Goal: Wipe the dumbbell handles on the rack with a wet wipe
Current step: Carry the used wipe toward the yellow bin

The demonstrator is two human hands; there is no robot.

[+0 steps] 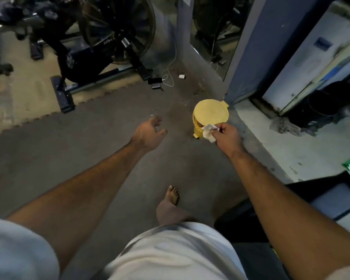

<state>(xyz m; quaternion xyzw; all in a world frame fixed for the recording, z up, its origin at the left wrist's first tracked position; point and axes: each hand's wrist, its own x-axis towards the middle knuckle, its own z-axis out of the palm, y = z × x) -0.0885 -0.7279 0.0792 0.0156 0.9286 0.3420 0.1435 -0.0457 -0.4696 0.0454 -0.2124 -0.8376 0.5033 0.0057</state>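
Above yellow bin [210,115] rim, right hand [227,138] fingers pinching wipe [209,132], left hand [150,133] fingers loose

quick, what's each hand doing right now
Left hand: open, fingers loosely curled, holding nothing.
Right hand: pinching a crumpled white wipe above the yellow bin.

Head-worn camera looks steeply down at outstretched arms and floor [109,158].
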